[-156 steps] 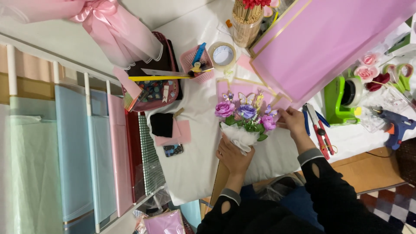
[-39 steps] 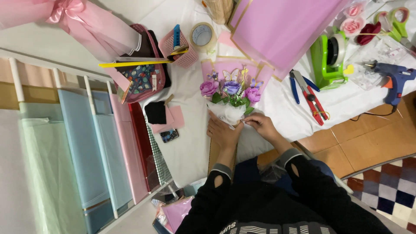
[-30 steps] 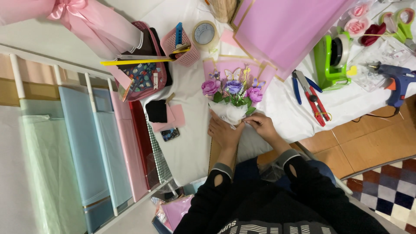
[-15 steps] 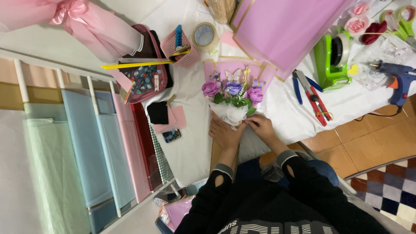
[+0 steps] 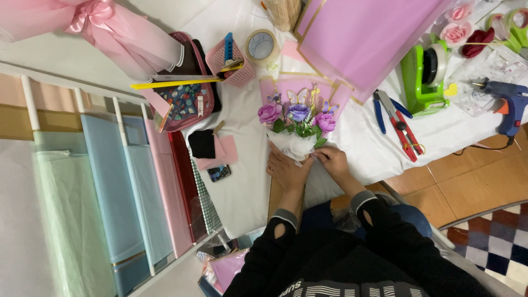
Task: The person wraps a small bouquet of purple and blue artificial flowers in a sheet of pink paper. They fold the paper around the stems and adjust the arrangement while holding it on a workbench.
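A small bouquet (image 5: 297, 122) of purple and pink paper flowers in white wrap sits near the front edge of a white table (image 5: 242, 181), butterfly picks rising behind the blooms. The left hand (image 5: 287, 168) closes around the wrap's base from below; the right hand (image 5: 331, 161) pinches the wrap's lower right edge with its fingertips.

Just behind the bouquet lie pink paper sheets (image 5: 368, 33) with gold borders, the largest tilted over the table's far side. To the right, well clear of the hands, lie red-handled pliers (image 5: 404, 132) beside a blue-handled tool (image 5: 385, 107), then a green tape dispenser (image 5: 426, 71) and a blue glue gun (image 5: 509, 102) with its cord trailing off the table. Fabric roses (image 5: 459, 30) lie at the far right corner.

To the left sit a black pouch (image 5: 202, 144), a pink card (image 5: 223, 154) and a phone (image 5: 219, 172). Farther back stand a pink basket (image 5: 231, 58), a tape roll (image 5: 262, 46) and a yellow ruler (image 5: 176, 83) across a patterned bag (image 5: 184, 104). Rolls of coloured paper (image 5: 121, 187) hang on a rack at left.
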